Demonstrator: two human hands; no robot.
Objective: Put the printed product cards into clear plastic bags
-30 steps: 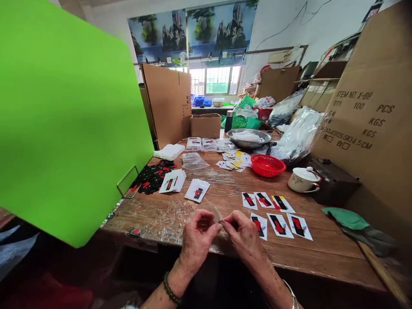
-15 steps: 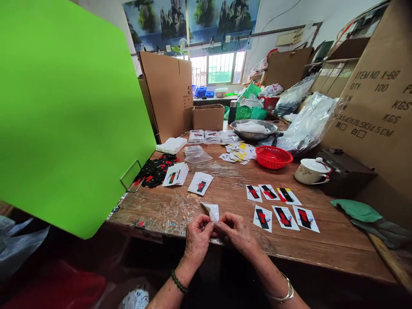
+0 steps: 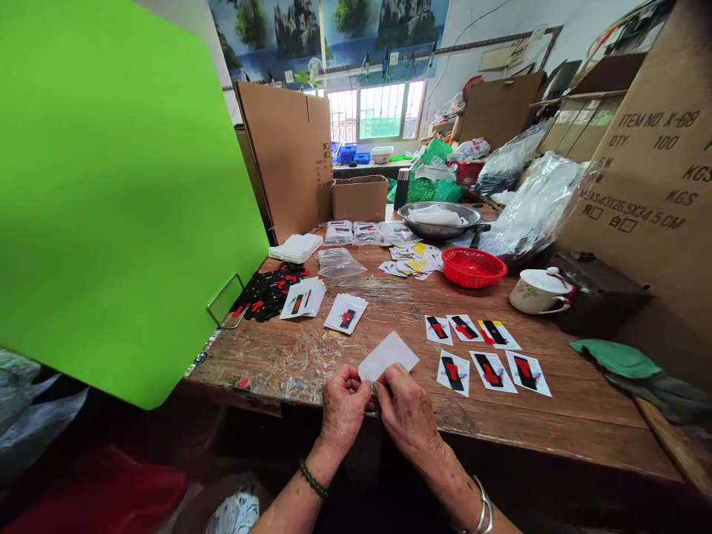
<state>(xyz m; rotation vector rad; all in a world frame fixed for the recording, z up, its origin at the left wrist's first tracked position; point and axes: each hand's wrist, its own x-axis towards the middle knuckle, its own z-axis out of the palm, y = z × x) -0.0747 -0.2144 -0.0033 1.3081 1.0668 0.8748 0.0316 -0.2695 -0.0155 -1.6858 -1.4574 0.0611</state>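
My left hand (image 3: pixel 343 406) and my right hand (image 3: pixel 406 409) meet at the near edge of the wooden table (image 3: pixel 556 423). Together they pinch the lower edge of a small white card (image 3: pixel 388 354), which tilts up and away with its blank side toward me. Just to the right, several white cards printed with red and black shapes (image 3: pixel 488 352) lie in two rows. Farther left lie a single printed card (image 3: pixel 345 313), a stack of cards (image 3: pixel 303 298) and a heap of black and red pieces (image 3: pixel 265 292).
A large green panel (image 3: pixel 111 193) fills the left side. A red basket (image 3: pixel 472 267), a metal bowl (image 3: pixel 439 219), a lidded white cup (image 3: pixel 538 291), clear plastic bags (image 3: pixel 531 208) and cardboard boxes (image 3: pixel 639 178) crowd the back and right. Green cloth (image 3: pixel 612 357) lies at the right.
The card between my hands has turned from a narrow, edge-on shape to a raised flat white face. The view has tilted slightly downward; my hands stay at the table edge.
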